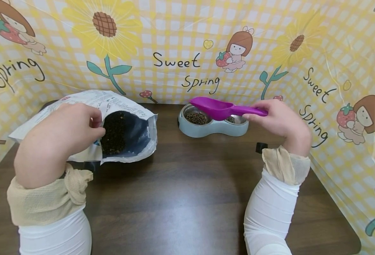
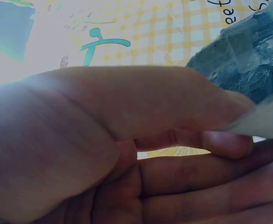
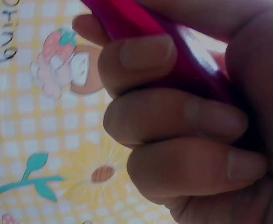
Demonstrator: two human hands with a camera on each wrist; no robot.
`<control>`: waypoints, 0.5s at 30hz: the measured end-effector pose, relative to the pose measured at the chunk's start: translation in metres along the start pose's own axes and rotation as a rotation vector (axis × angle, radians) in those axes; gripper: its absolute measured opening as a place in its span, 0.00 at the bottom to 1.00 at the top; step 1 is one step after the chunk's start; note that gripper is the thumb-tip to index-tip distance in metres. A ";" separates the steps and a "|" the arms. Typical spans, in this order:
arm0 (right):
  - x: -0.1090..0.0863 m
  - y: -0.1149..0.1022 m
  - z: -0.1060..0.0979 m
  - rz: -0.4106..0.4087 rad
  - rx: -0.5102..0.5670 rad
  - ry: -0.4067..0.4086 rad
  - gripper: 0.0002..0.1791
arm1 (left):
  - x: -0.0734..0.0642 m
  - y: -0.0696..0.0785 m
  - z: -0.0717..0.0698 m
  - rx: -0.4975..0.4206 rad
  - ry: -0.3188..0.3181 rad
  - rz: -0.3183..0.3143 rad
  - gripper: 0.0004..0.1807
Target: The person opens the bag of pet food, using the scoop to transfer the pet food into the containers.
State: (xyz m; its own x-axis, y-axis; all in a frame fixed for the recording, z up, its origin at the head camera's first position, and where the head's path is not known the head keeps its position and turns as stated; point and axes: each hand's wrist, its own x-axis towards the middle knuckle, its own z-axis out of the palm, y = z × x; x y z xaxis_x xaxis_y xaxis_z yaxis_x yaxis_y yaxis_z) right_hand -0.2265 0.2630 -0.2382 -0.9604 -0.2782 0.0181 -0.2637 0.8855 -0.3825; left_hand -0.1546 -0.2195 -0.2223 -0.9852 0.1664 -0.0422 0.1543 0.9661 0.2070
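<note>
In the head view my left hand [image 1: 60, 131] pinches the edge of a white foil-lined bag [image 1: 118, 102] between thumb and forefinger. The bag lies with its mouth open toward the right, and dark brown kibble [image 1: 113, 136] shows inside. My right hand [image 1: 281, 118] grips the handle of a purple scoop [image 1: 219, 109], fingers curled round it in the right wrist view. The scoop is above a light blue double bowl [image 1: 200, 131], its visible inside bare purple. Kibble [image 1: 196, 118] lies in the bowl's left dish; the right dish, partly hidden by the scoop, shows a little.
Everything stands on a dark wooden table [image 1: 174, 184]. A yellow checked cloth [image 1: 171, 32] with printed flowers and figures hangs behind and at both sides. A small black object [image 1: 261, 147] sits near the right wrist.
</note>
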 end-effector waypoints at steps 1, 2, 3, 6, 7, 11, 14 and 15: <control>-0.002 -0.005 0.000 -0.022 -0.003 -0.002 0.19 | 0.000 0.000 0.000 0.001 0.000 0.000 0.08; -0.003 -0.009 0.000 -0.046 -0.003 -0.006 0.18 | 0.000 0.000 0.000 0.002 0.002 0.000 0.08; -0.004 -0.013 0.000 -0.072 -0.004 -0.007 0.17 | 0.000 0.001 0.000 0.002 -0.001 -0.001 0.08; -0.008 -0.026 0.000 -0.148 0.000 -0.011 0.12 | -0.001 0.002 -0.001 0.002 -0.007 -0.002 0.08; -0.008 -0.030 0.001 -0.167 0.006 -0.013 0.11 | -0.001 0.002 -0.001 0.002 -0.008 -0.002 0.08; -0.009 -0.045 0.004 -0.209 0.032 -0.026 0.09 | -0.002 0.003 -0.003 0.001 -0.009 0.000 0.09; -0.009 -0.054 0.007 -0.237 0.040 -0.042 0.10 | -0.003 0.004 -0.003 -0.002 -0.009 -0.003 0.09; -0.008 -0.056 0.008 -0.248 0.036 -0.045 0.10 | -0.003 0.004 -0.003 -0.001 -0.008 -0.003 0.09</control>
State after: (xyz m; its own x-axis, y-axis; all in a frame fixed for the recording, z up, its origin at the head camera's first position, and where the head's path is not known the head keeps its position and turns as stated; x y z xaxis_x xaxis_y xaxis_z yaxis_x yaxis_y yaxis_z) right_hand -0.2031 0.2124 -0.2247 -0.8613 -0.5026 0.0747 -0.4869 0.7741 -0.4045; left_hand -0.1514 -0.2169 -0.2189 -0.9850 0.1651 -0.0510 0.1512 0.9664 0.2077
